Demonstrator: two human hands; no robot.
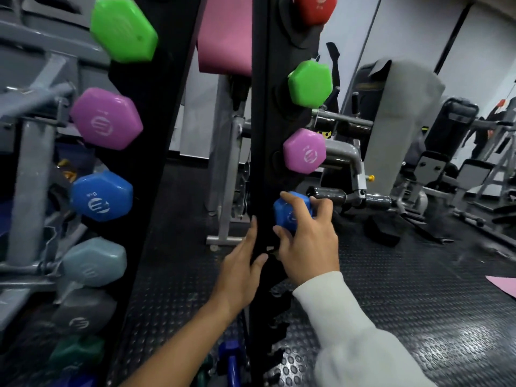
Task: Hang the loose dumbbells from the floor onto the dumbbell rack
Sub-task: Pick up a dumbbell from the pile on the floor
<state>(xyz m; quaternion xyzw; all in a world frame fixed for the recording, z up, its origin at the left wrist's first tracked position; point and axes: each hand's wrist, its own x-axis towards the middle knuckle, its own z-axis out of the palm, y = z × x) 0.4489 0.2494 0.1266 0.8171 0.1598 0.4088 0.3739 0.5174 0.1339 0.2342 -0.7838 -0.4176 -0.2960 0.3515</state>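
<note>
- Clearly the right hand (305, 248) curls its fingers (293, 203) round the end of a blue dumbbell (290, 210), seating it in a slot of the black rack post (261, 135), just below a purple dumbbell (304, 150).
- Beside those fingers, the left hand (240, 270) lies flat on the post with fingers straight and together, likely to steady it.
- Above the fingers, green (310, 83) and red (315, 8) dumbbells hang by their necks, so the hexagonal heads stick out.
- The heads look smooth, with a matte coating and flat facets.
- Below the fingers, more dumbbells (230, 361) appear to lie on the studded rubber floor (405, 289), not yet hung.
</note>
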